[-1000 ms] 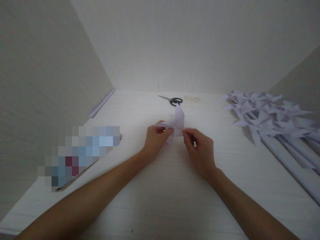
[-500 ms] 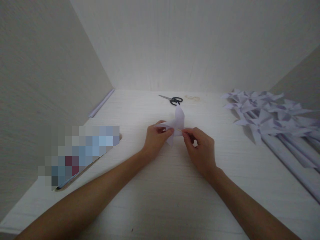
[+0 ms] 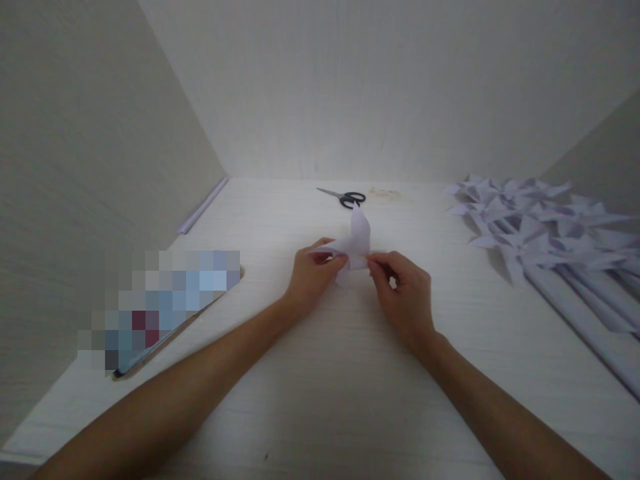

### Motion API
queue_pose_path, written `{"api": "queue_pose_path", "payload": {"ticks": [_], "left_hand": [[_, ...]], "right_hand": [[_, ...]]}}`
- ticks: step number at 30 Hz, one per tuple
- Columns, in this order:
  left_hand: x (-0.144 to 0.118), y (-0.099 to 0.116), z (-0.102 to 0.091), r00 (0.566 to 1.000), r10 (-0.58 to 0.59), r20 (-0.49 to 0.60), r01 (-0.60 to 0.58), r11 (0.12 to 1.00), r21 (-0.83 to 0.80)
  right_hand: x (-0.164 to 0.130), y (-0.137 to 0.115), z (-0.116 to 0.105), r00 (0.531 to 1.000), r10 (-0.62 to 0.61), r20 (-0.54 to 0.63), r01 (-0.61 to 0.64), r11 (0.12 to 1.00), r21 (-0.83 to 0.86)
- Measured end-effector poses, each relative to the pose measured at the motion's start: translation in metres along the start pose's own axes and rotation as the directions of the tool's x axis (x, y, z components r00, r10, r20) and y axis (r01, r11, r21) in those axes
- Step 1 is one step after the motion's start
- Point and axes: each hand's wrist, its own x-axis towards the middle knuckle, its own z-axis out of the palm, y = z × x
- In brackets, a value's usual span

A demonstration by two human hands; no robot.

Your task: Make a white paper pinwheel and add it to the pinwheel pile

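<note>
A white paper pinwheel (image 3: 360,233) is held above the middle of the table, one curved blade standing up. My left hand (image 3: 317,267) is closed on its left side, the thumb pressing near the centre. My right hand (image 3: 403,287) is closed in a pinch at the pinwheel's right edge. Between its thumb and forefinger is a thin, pale toothpick (image 3: 367,258), only a short bit of which shows; its ends are hard to make out. Just beyond the pinwheel lies a pair of scissors (image 3: 350,199) with black handles, its blades pointing left.
Several finished paper pinwheels (image 3: 530,233) on rolled-paper sticks lie piled at the right. One rolled paper stick (image 3: 203,207) rests along the left wall. A blurred-out bluish pack (image 3: 175,310) lies at the left. Walls (image 3: 320,87) enclose the white table (image 3: 300,400) on three sides.
My right hand has drawn slightly to the right, and less of the toothpick is visible. The left hand keeps its hold on the pinwheel almost unmoved.
</note>
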Motion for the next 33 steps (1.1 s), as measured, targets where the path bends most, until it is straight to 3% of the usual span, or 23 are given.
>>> {"api": "queue_pose_path", "payload": {"ticks": [20,33], "left_hand": [[-0.0007,-0.0014,-0.0029,0.999,0.004,0.047,-0.008,0.996,0.086],[-0.0006,-0.0014,-0.0007,0.999,-0.017,0.031,0.015,0.999,0.034]], "right_hand": [[0.0014,-0.0008,-0.0013,0.999,0.046,0.005,-0.046,0.999,0.007],[0.0016,-0.0020,-0.0015,1.000,0.028,0.003,-0.028,1.000,0.001]]}}
